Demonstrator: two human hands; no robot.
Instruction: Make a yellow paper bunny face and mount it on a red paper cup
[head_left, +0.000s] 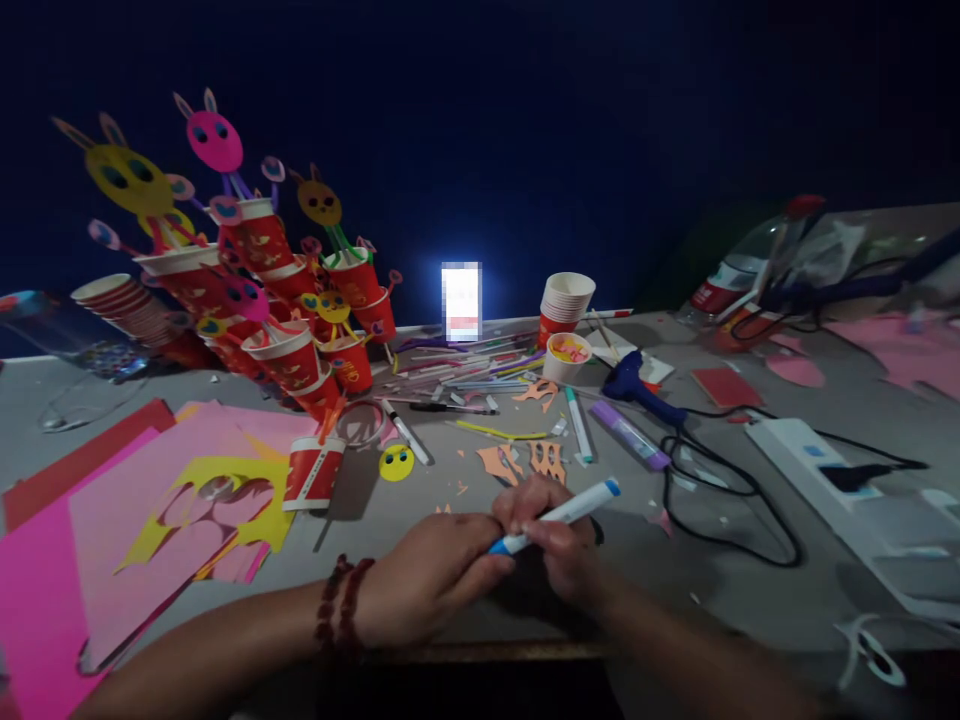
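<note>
At the bench's near left corner, loose pink paper sheets (90,540) lie fanned out flat, with a yellow sheet (274,520) on top that has shapes cut out of it. Behind them, along the far left edge, a stack of red paper cups (127,305) lies on its side. Beside it the cup figures (259,240) with paper animal faces on sticks are piled together, apparently to keep them out of the working space. A single red cup (311,472) and a small yellow face disc (396,462) sit just ahead of the hands.

At the near edge, in the middle, the left hand (435,572), a bead bracelet (341,605) on its wrist, has its grip pinched together on the blue lower end of the marker (566,513). The right hand (561,550) has its grip clamped round the barrel. The marker slants up to the right just above the bench, braced between both hands so that neither end can wander.

Beyond them lie orange paper cut-outs (525,460), a scatter of pens (465,378) and a lit phone (461,300) propped at the far edge. Further right are stacked white cups (568,296) and a blue glue gun (630,385). Its black cable (720,500) trails toward the white power strip (802,450) near the right edge.
</note>
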